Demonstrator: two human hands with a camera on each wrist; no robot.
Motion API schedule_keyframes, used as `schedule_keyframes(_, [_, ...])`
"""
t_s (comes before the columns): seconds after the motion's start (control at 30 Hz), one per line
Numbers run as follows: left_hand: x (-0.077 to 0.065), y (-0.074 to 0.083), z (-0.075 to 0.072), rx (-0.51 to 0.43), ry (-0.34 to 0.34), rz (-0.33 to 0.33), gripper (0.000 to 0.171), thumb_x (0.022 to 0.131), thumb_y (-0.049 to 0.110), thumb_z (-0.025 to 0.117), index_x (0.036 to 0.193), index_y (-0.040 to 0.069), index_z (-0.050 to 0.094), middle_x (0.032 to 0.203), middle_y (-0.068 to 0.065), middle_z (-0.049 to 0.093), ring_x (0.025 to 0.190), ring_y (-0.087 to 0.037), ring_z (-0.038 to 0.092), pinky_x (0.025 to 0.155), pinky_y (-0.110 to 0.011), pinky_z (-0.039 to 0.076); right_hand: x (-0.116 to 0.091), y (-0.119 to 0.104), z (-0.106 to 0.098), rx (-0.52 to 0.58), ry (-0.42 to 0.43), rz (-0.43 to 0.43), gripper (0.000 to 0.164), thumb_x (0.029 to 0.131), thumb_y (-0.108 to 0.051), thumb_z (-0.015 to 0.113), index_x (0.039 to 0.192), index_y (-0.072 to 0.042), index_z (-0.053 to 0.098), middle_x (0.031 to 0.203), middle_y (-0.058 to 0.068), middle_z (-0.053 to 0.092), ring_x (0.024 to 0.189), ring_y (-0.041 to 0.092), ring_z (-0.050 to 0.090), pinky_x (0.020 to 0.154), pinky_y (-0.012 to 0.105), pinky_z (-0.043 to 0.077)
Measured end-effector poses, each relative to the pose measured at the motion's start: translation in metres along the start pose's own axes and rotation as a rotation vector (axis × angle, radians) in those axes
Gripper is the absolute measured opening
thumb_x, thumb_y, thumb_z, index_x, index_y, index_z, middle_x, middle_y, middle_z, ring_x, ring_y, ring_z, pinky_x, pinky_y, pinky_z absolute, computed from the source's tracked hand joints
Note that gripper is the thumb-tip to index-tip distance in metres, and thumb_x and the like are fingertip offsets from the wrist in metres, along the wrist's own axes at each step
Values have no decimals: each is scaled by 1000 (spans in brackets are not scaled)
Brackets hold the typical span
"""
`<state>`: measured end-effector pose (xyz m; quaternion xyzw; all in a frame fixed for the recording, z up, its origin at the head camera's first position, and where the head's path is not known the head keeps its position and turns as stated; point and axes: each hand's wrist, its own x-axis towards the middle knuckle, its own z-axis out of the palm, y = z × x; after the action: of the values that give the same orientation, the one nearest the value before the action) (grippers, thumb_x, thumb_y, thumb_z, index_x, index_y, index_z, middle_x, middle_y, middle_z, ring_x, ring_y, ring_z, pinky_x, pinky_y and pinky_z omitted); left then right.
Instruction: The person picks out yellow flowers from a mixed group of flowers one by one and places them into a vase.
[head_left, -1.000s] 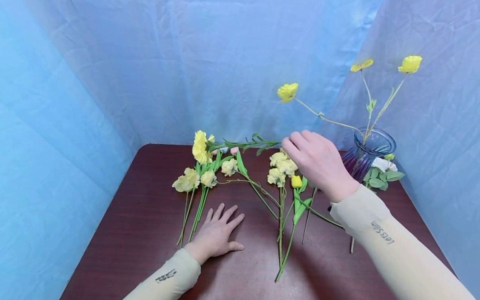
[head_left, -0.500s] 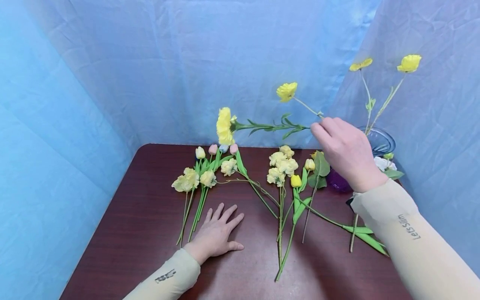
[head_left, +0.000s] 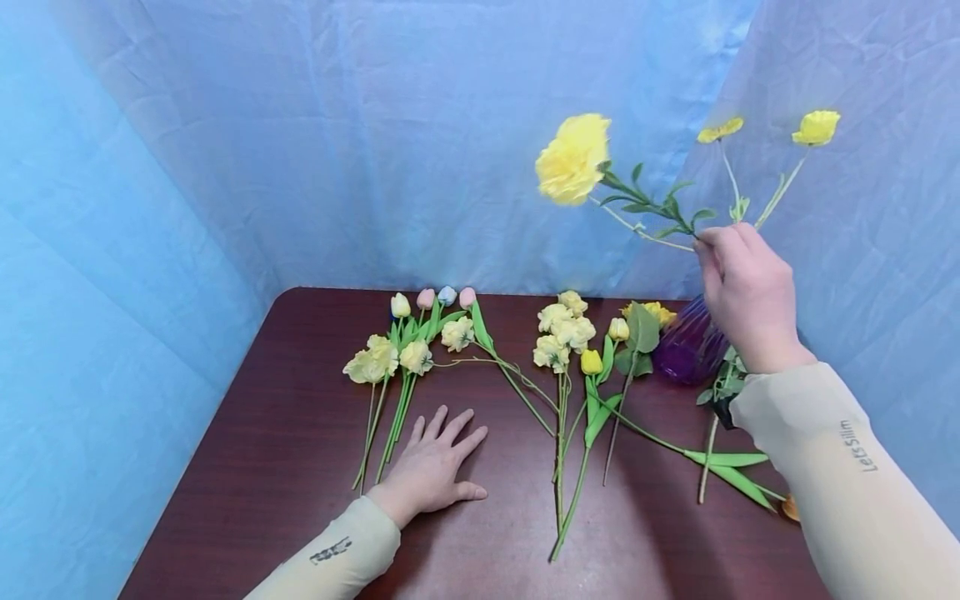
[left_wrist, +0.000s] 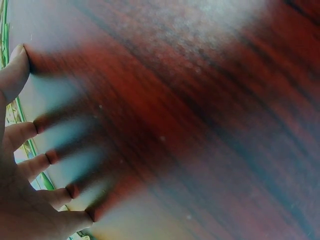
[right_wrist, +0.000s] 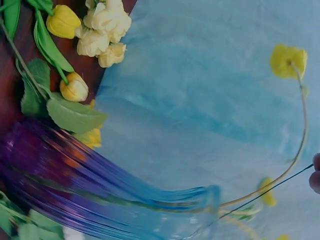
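Observation:
My right hand (head_left: 752,296) pinches the stem of a yellow carnation (head_left: 573,160) above the vase (head_left: 686,348), whose upper part it hides in the head view. In the right wrist view the thin dark stem (right_wrist: 270,190) runs from the fingertips (right_wrist: 315,181) down to the mouth of the ribbed blue-purple glass vase (right_wrist: 150,185), its lower end overlapping the rim. Yellow poppies (head_left: 816,127) stand in the vase. One leans left, its bloom hidden behind the carnation in the head view. My left hand (head_left: 438,473) rests on the table, fingers spread, holding nothing.
Loose tulips (head_left: 401,306) and pale yellow flowers (head_left: 372,360) lie left on the dark wooden table (head_left: 262,417). Cream blossoms (head_left: 562,333), a yellow tulip (head_left: 592,362) and a leafy stem (head_left: 642,329) lie nearer the vase. Blue cloth (head_left: 450,150) hangs around the table.
My right hand has moved right toward the vase, carrying the carnation. Its bloom has risen from the table's far edge and swung toward the camera. The left hand has stayed in place.

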<state>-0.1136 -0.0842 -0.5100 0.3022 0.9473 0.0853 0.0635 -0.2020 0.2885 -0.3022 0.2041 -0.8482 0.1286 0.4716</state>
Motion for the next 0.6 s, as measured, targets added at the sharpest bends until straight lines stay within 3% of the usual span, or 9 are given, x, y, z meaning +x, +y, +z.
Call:
schedule_keyframes(0.2, [0, -1, 1, 7, -2, 5, 87, 79, 68, 62, 149, 24, 36, 156, -8, 26, 139, -45, 19, 105, -67, 25, -11, 17, 0, 38, 76, 145, 14, 96, -10, 59, 96, 4, 64, 86, 24, 60, 74, 37, 55, 63, 54, 45])
schedule_keyframes(0.33, [0, 0, 0, 5, -19, 0, 87, 79, 68, 61, 149, 25, 35, 156, -8, 25, 139, -45, 18, 106, -66, 24, -19, 26, 1, 32, 145, 255, 16, 94, -10, 60, 92, 5, 65, 81, 23, 62, 69, 33, 55, 62, 48, 41])
schedule_keyframes(0.6, [0, 0, -2, 5, -20, 1, 87, 80, 68, 61, 150, 24, 35, 156, -8, 24, 139, -45, 18, 106, -66, 24, -33, 40, 1, -9, 187, 496, 15, 90, -9, 60, 89, 4, 67, 76, 18, 63, 65, -9, 37, 63, 23, 30])
